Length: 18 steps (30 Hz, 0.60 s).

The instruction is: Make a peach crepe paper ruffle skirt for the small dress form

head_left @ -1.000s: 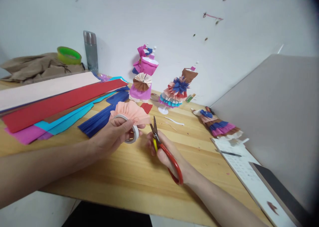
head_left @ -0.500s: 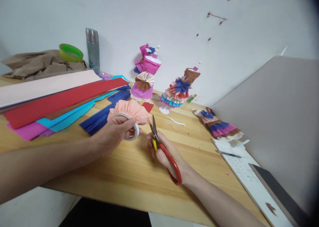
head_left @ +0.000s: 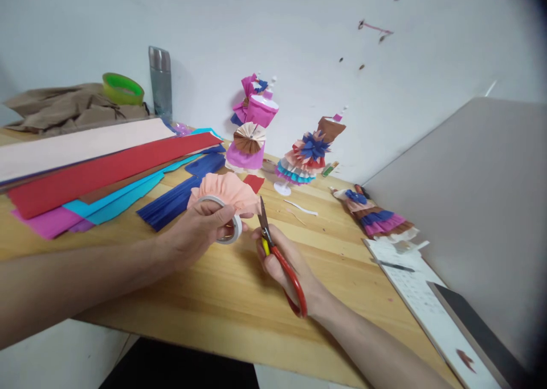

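Gathered peach crepe paper (head_left: 226,189) fans out above my left hand (head_left: 194,229), pinched between thumb and fingers. A white roll of tape (head_left: 233,235) hangs around the fingers of that same hand. My right hand (head_left: 284,255) grips scissors (head_left: 290,278) with red handles, a yellow inner part and dark blades pointing up and away. The blades are close together at the right end of the peach paper; whether they touch it I cannot tell. Partly hidden by my fingers is the lower edge of the paper.
Crepe paper strips, with a red one (head_left: 115,170) among them, lie at left. Behind stand a pink-dressed mannequin (head_left: 260,113) and one in a ruffled dress (head_left: 305,155). A bottle (head_left: 160,84) is at the back left. At right lie another paper dress (head_left: 376,215) and a written sheet (head_left: 410,275).
The scissor blades have drawn closer together at the paper's right end. Both hands otherwise hold nearly the same place, and the view has shifted very slightly.
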Tool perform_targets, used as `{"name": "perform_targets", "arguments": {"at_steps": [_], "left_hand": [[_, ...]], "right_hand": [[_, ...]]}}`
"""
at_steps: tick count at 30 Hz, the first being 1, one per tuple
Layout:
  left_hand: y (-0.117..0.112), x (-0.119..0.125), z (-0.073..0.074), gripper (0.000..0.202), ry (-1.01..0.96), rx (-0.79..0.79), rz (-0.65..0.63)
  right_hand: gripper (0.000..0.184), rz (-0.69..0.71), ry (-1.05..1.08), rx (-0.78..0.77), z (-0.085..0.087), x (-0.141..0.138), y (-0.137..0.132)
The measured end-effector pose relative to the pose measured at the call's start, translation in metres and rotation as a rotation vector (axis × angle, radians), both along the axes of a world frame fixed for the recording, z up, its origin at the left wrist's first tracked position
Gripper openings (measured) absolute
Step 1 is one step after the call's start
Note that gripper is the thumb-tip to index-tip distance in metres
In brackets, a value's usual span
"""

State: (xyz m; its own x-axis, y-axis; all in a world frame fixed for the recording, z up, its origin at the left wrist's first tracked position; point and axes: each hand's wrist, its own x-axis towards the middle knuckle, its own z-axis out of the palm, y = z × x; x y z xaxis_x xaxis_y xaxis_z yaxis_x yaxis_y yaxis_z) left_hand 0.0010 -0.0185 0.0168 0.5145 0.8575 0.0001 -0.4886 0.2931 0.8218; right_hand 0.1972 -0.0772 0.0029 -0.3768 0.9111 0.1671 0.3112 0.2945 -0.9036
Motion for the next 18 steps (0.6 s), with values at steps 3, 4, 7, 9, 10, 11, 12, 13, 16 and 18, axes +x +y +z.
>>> {"name": "perform_targets", "arguments": {"at_steps": [3,4,7,9,10,11,12,13,16,18], "left_hand": [[0.0002,0.0000,0.0000,0.032,-0.004,-0.005,0.003],[0.0004,-0.0001,-0.0003,0.032,-0.006,-0.008,0.005],[0.0011,-0.0006,-0.0019,0.031,0.006,-0.005,0.004],[0.0015,-0.0009,-0.0030,0.030,0.017,0.006,0.007],[0.0016,-0.0010,-0.0035,0.030,0.020,0.011,0.011],[0.0017,-0.0010,-0.0038,0.030,0.022,0.014,0.014],[0.0019,-0.0010,-0.0041,0.031,0.022,0.015,0.017],[0.0020,-0.0009,-0.0043,0.031,0.022,0.015,0.019],[0.0023,-0.0008,-0.0046,0.031,0.023,0.010,0.022],[0.0024,-0.0009,-0.0045,0.031,0.026,0.008,0.023]], "right_hand": [[0.051,-0.009,0.010,-0.007,-0.0021,-0.0001,-0.0006],[0.050,-0.010,0.017,-0.013,-0.0026,-0.0001,-0.0009],[0.048,-0.012,0.040,-0.017,-0.0038,0.0001,-0.0014],[0.046,-0.016,0.045,-0.010,-0.0043,0.0005,-0.0013],[0.045,-0.018,0.045,-0.005,-0.0044,0.0007,-0.0013],[0.044,-0.021,0.044,0.000,-0.0045,0.0009,-0.0012],[0.043,-0.024,0.043,0.003,-0.0046,0.0010,-0.0012],[0.042,-0.027,0.043,0.004,-0.0047,0.0011,-0.0013],[0.043,-0.045,0.049,0.004,-0.0053,0.0008,-0.0022],[0.043,-0.063,0.060,-0.005,-0.0061,0.0002,-0.0030]]}}
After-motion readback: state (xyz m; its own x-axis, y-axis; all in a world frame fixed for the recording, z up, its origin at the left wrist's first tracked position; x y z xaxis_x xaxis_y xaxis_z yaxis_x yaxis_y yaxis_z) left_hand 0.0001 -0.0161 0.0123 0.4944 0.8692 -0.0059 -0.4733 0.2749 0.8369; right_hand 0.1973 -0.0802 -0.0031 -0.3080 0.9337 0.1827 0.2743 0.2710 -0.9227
